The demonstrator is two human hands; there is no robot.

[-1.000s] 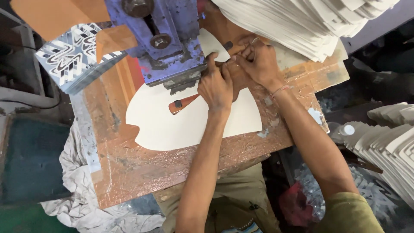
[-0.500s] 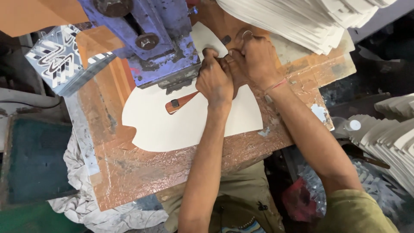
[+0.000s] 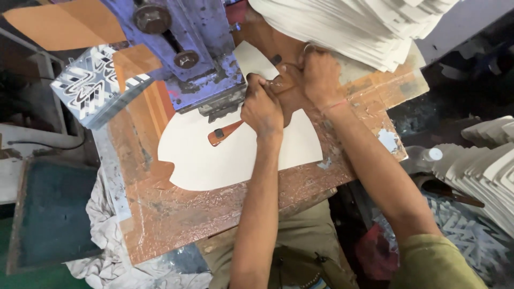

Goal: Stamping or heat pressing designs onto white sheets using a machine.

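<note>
A white cut card sheet with a curved edge lies flat on the copper-coloured worktable, partly under the head of a blue metal press. My left hand is closed on the end of an orange-brown tool handle that lies across the sheet. My right hand is clenched right beside it, pressed against the left hand; what it grips is hidden. Both hands sit close to the press head.
A tall stack of white cut sheets leans over the table's far right. More white stacks stand at the right. A patterned block and an orange sheet are at the left, with a dark tray and crumpled cloth below.
The view has shifted slightly; both hands stay clenched together at the press, and the sheet and handle keep their place.
</note>
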